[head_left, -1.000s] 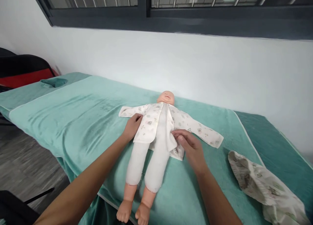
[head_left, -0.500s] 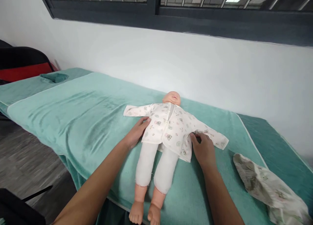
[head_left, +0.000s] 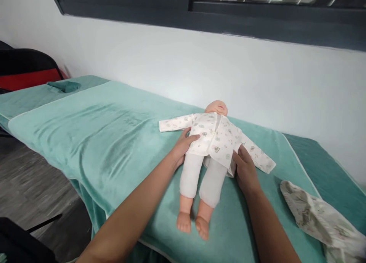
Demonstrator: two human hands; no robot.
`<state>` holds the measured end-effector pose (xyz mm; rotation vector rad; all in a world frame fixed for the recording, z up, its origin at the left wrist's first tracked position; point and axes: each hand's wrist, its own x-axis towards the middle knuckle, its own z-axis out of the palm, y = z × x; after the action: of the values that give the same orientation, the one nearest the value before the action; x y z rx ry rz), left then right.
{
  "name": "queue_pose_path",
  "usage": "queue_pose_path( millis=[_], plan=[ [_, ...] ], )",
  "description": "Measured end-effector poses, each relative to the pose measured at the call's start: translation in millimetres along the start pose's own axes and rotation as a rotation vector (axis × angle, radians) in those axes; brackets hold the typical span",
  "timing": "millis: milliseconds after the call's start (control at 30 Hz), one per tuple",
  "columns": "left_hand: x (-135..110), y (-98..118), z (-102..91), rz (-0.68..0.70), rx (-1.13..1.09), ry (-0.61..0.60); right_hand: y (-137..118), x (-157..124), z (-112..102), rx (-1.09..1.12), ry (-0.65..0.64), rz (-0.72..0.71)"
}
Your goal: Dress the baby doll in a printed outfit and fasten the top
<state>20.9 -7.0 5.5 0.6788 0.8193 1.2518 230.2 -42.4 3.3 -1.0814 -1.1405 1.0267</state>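
A baby doll [head_left: 217, 107] lies on its back on the green-covered bed, its head towards the wall and its bare feet towards me. It wears a white printed jacket [head_left: 213, 135] with the sleeves spread out, and white leggings [head_left: 191, 175]. My left hand [head_left: 183, 144] grips the doll's side at the waist, thumb on the jacket front and fingers partly hidden beneath. At the opposite side, my right hand [head_left: 245, 166] is closed on the torso through the jacket, near the lower hem; its fingertips are partly covered by the cloth.
A crumpled printed cloth [head_left: 320, 221] lies on the bed at right. The green bed cover [head_left: 85, 129] stretches left to a small folded green cloth [head_left: 64, 86]. Behind are a white wall and a dark window frame [head_left: 257, 20]. A black and red chair [head_left: 28, 70] stands far left.
The doll has shifted to the right and farther from me, towards the wall. Both hands have moved with it, and my left thumb now lies over the jacket front.
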Motion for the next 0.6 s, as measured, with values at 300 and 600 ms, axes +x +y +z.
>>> queue_pose_path(
  millis=[300, 600],
  plan=[
    [7, -14, -0.1, 0.081, 0.141, 0.016, 1, 5, -10, -0.015, -0.015, 0.077],
    [-3, -20, -17.4, 0.367, 0.612, 0.211, 16, -1, -18, 0.037, 0.130, 0.157]
  ],
)
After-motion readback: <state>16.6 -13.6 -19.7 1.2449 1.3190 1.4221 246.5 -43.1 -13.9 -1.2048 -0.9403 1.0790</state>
